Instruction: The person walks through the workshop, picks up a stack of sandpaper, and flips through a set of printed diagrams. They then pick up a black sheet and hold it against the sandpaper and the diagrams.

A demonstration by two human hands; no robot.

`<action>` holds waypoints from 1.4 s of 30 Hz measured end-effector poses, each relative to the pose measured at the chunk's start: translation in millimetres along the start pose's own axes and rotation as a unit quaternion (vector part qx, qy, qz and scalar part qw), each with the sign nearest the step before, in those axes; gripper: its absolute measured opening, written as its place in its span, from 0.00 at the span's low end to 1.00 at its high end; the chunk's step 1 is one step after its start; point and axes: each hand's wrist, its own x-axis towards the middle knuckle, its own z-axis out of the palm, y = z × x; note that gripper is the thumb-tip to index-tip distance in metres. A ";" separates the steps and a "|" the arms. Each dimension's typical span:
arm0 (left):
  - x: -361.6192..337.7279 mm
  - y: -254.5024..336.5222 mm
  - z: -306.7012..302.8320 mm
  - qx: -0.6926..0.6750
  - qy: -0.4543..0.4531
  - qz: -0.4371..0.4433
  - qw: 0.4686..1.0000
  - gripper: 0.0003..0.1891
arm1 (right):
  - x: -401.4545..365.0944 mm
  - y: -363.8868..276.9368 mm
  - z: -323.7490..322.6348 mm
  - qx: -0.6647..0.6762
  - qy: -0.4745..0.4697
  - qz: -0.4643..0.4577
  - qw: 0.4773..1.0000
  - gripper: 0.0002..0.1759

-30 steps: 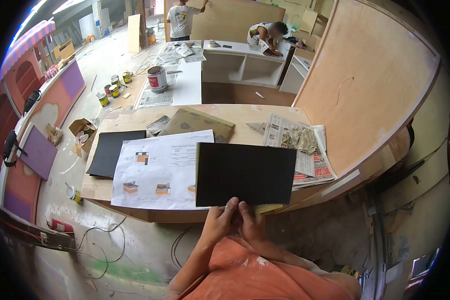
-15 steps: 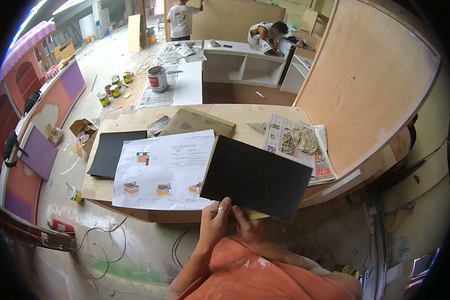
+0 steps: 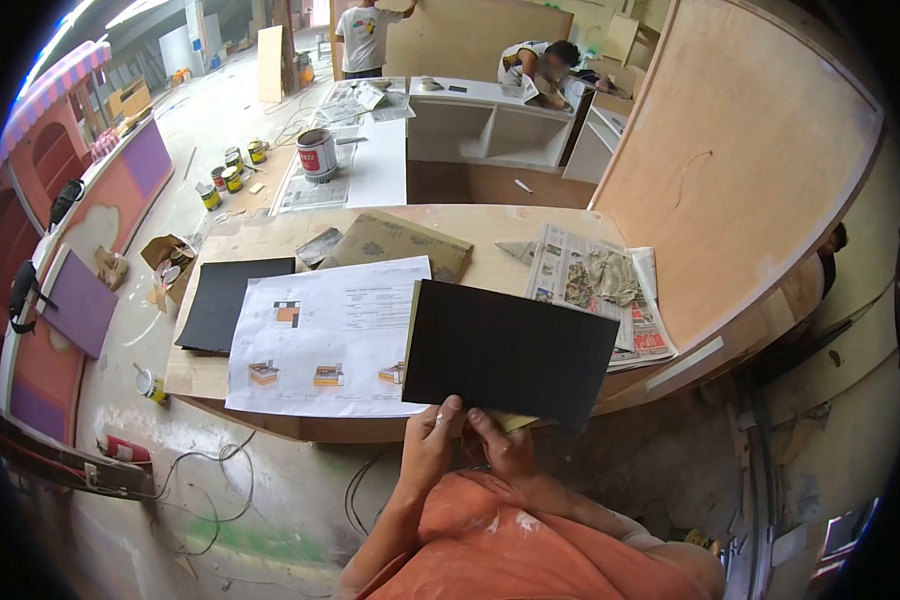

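A sheet of black sandpaper [image 3: 510, 350] with a yellowish back is held up at the table's front edge. My left hand [image 3: 432, 440] pinches its lower left edge between thumb and fingers. Close beside it, my right hand [image 3: 505, 447] grips the same lower edge, its thumb against the sheet. Part of the yellowish backing shows under the right thumb. Left of the sheet lies a printed drawing page [image 3: 320, 335], partly over a stack of black sheets [image 3: 232, 300]. A brown sheet with printed marks [image 3: 395, 245] rests behind the page.
Newspapers [image 3: 570, 270] with a crumpled cloth [image 3: 610, 278] lie right on the wooden table [image 3: 490, 222]. A tall wooden panel [image 3: 740, 150] rises at right. A large paint can [image 3: 317, 155] stands beyond. Two people work at the back; another's head [image 3: 836, 238] shows behind the panel. Cables [image 3: 205, 500] cross the floor.
The black sandpaper has turned slightly, its right side shifting left and its top edge lying more level. Both hands keep their grip. At right, a person's head has come into view behind the panel.
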 end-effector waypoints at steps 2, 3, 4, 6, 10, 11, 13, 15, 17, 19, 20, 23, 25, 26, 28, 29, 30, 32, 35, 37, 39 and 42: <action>-3.2 13.8 5.4 0.040 -0.002 0.019 0.999 0.27 | 0.9 -3.6 5.8 0.078 0.042 0.044 0.995 0.11; -4.6 18.9 7.4 0.080 -0.006 0.037 0.996 0.28 | 0.9 -2.6 8.8 0.078 0.043 0.044 0.995 0.11; -1.4 6.8 4.0 0.078 -0.002 0.033 0.996 0.30 | 1.1 -1.6 10.7 0.032 0.043 0.002 0.999 0.11; -0.8 8.7 3.5 0.067 -0.005 0.009 0.998 0.30 | 1.0 -0.7 12.6 -0.012 0.043 -0.040 0.998 0.10; 0.2 22.2 -5.0 -0.023 -0.050 -0.121 0.991 0.30 | -9.1 3.2 5.7 -0.177 -0.044 -0.114 0.977 0.09; 0.8 19.4 -4.9 -0.023 -0.050 -0.122 0.991 0.30 | -12.8 5.4 1.3 -0.259 -0.100 -0.133 0.952 0.09; 5.3 12.1 -2.2 0.069 -0.005 -0.043 0.997 0.28 | -8.5 15.5 -0.8 -0.295 -0.092 -0.168 0.936 0.09; 3.8 23.6 3.0 0.058 -0.015 -0.036 0.998 0.29 | -3.8 19.0 7.8 0.016 0.045 -0.043 0.998 0.10; 4.5 20.9 2.0 0.046 -0.023 -0.029 0.998 0.29 | -0.5 10.6 9.4 0.027 0.058 -0.027 0.998 0.11; 8.3 4.3 -7.7 0.064 -0.042 -0.003 0.997 0.29 | 1.2 4.5 12.7 0.041 0.069 -0.010 0.997 0.12; 7.4 4.1 -9.4 0.066 -0.039 -0.004 0.997 0.29 | -0.2 2.6 12.5 0.046 0.049 -0.017 0.998 0.14; 6.6 9.2 -8.9 0.060 -0.070 -0.009 0.996 0.29 | 1.8 5.7 6.8 0.048 0.047 -0.015 0.998 0.15; 5.6 10.7 -5.0 0.148 -0.037 0.011 0.988 0.26 | 4.0 2.0 5.9 0.043 0.065 -0.006 0.997 0.15; 5.7 12.1 -3.1 0.147 -0.036 0.012 0.988 0.26 | 6.2 -10.2 10.2 0.075 0.071 -0.005 0.995 0.14; 6.6 16.8 0.0 0.032 -0.096 0.001 0.995 0.22 | 8.7 -17.0 13.6 0.105 0.075 -0.006 0.992 0.13; 5.8 22.5 0.9 0.032 -0.096 0.003 0.995 0.22 | 9.9 -16.9 14.4 0.146 0.077 -0.005 0.986 0.12; 4.0 29.5 1.6 0.048 -0.073 0.015 0.996 0.20 | 10.5 -16.7 14.3 0.187 0.081 -0.005 0.979 0.10; 5.7 29.3 -4.2 0.063 -0.054 0.028 0.996 0.19 | 10.9 -11.4 7.5 0.155 0.059 -0.005 0.986 0.09; 12.0 8.0 -22.3 0.100 -0.058 0.116 0.986 0.17 | 8.8 -16.0 12.2 0.097 0.057 -0.019 0.993 0.09; 5.9 -1.9 -26.4 0.001 -0.024 0.067 0.997 0.20 | 7.7 -19.2 16.0 0.072 0.076 -0.030 0.994 0.09; 1.7 -10.7 -33.4 -0.014 -0.044 0.042 0.998 0.20 | 8.2 -19.5 17.5 0.058 0.077 -0.021 0.995 0.10; -2.0 -17.7 -28.6 -0.031 0.008 0.001 0.999 0.20 | 7.7 -15.2 20.4 0.025 0.091 -0.010 0.995 0.13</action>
